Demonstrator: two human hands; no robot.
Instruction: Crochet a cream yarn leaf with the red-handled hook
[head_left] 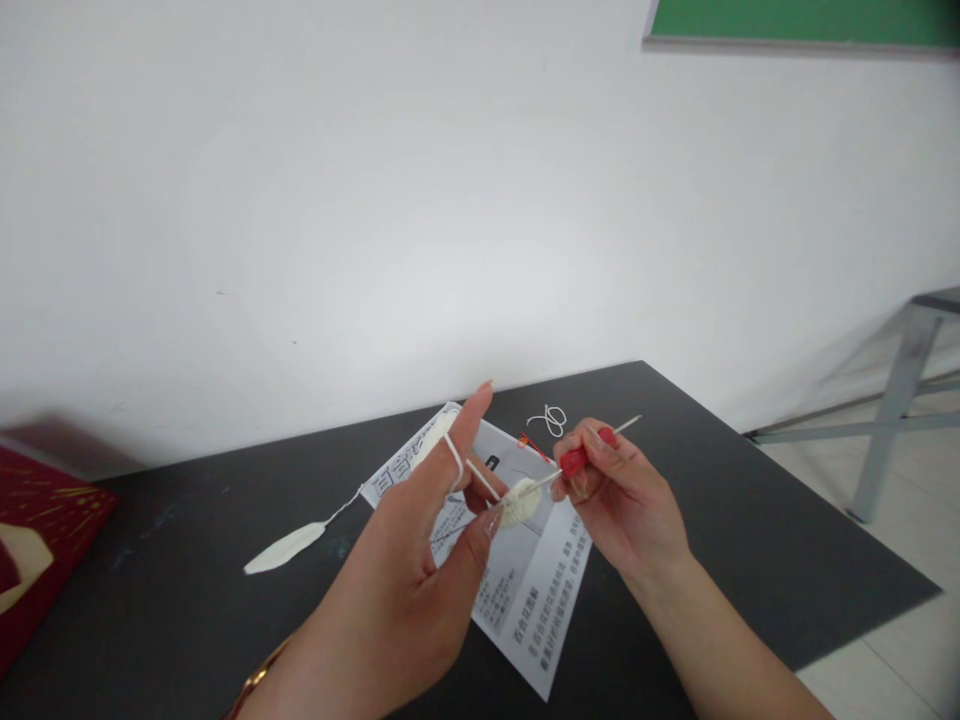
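Yarn in creamy white, worked into a small crocheted piece [519,503], is raised above a printed sheet [541,605] on a black tabletop [757,525]. The left hand [424,540] has its grip pinched on the piece between thumb and fingers, the index finger pointing up with a white strand [456,462] wrapped around it. The right hand [622,490] has its grip closed around the red handle of a crochet hook [574,461]; the metal shaft points left, reaching the piece. A gold bracelet [261,680] circles the left wrist. Left of the sheet lies a slender cream petal [285,548] with a thin yarn tail. Beyond the right hand sits a loose curl of white thread [555,420], near a small orange-red item [534,446] too blurred to identify.
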